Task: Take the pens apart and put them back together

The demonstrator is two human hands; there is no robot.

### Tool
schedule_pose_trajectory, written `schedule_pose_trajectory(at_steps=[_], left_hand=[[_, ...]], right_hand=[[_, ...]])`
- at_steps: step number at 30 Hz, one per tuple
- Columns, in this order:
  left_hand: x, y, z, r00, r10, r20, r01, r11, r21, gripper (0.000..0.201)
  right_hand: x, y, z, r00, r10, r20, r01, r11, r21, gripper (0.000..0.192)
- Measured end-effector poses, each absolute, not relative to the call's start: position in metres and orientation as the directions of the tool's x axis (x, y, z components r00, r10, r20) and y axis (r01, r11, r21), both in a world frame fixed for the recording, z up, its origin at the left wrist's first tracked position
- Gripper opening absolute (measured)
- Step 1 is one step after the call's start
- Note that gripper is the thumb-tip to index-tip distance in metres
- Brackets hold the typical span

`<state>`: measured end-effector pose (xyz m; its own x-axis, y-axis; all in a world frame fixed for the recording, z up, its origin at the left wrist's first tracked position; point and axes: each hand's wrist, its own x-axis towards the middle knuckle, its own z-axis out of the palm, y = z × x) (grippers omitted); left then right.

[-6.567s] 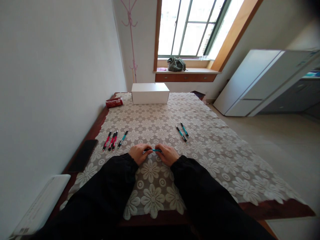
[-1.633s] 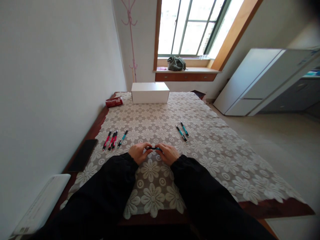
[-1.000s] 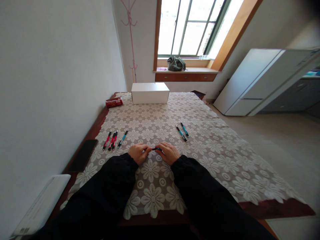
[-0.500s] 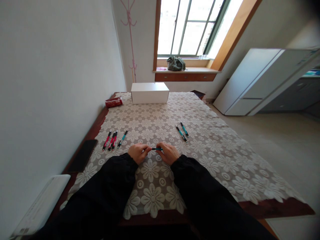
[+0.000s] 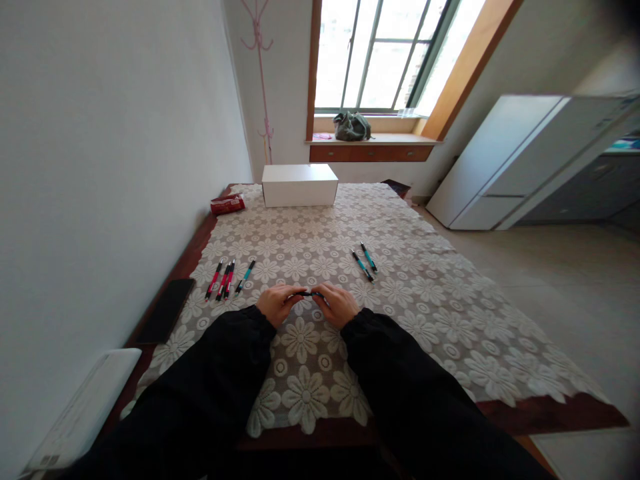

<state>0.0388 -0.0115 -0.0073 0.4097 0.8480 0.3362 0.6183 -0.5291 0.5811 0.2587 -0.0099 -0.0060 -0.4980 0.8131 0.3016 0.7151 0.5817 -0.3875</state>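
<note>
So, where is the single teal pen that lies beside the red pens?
In the head view, the single teal pen lies on the lace tablecloth, on the left side, just right of the red pens and ahead-left of the left hand.

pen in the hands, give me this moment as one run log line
left hand: grips pen | right hand: grips same pen | pen: level, above tablecloth | four pens lie left | two pens lie right

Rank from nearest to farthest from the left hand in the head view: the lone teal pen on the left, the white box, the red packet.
From the left hand:
1. Teal plastic pen, just ahead-left.
2. Red flat packet, far left edge.
3. White rectangular box, at the far end.
</note>
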Motion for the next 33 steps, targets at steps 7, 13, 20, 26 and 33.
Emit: schedule_pose_trajectory(at_steps=[7, 13, 20, 26, 33], left_hand=[[0.038, -0.011, -0.007, 0.302, 0.922, 0.242, 0.725, -0.387, 0.57, 0.033], [0.038, -0.013, 0.002, 0.339, 0.914, 0.221, 0.736, -0.404, 0.543, 0.042], [0.038, -0.013, -0.001, 0.359, 0.909, 0.209, 0.795, -0.416, 0.442, 0.052], [0.039, -0.014, -0.003, 0.37, 0.905, 0.211, 0.792, -0.426, 0.438, 0.042], [0.039, -0.015, 0.0, 0.289, 0.922, 0.258, 0.72, -0.387, 0.576, 0.028]], right_hand=[[0.26, -0.009, -0.007, -0.515, 0.789, 0.336, 0.676, 0.615, -0.406, 0.015], [0.26, -0.008, -0.009, -0.506, 0.794, 0.336, 0.68, 0.607, -0.41, 0.015], [0.258, -0.012, -0.003, -0.545, 0.782, 0.301, 0.674, 0.623, -0.397, 0.017], [0.257, -0.013, -0.001, -0.54, 0.787, 0.298, 0.679, 0.616, -0.399, 0.017], [0.258, -0.012, -0.004, -0.502, 0.809, 0.305, 0.687, 0.588, -0.426, 0.016]])
